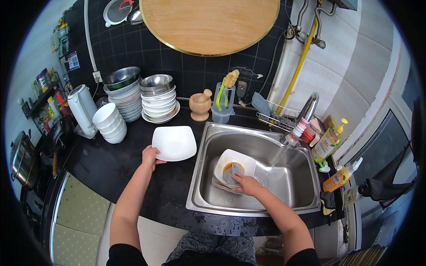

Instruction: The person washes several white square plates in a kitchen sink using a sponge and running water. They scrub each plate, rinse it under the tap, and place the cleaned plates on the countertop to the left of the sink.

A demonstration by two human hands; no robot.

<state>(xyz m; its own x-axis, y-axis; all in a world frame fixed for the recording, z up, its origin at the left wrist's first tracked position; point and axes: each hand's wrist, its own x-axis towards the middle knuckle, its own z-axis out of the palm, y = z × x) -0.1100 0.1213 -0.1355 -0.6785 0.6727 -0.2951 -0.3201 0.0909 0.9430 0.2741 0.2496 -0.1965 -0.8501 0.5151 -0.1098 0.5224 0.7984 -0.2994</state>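
My left hand [153,157] grips the left corner of a square white plate [174,143], which is on or just above the black countertop, left of the sink. In the steel sink [283,193], my right hand [248,185] rests at the edge of a white square bowl [247,162], its fingers on a grey cloth [232,172] inside. Orange-brown residue shows around the cloth. More dishes lie under that bowl. Water runs from the chrome faucet [312,103] into the sink, to the right of the bowl.
White bowls [114,133], two stacks of dishes topped by steel bowls [156,81], a wooden mortar [199,106] and a utensil holder [223,103] line the back. A wire rack [279,121] sits behind the sink; a soap bottle [327,143] and spray bottle [337,179] stand right.
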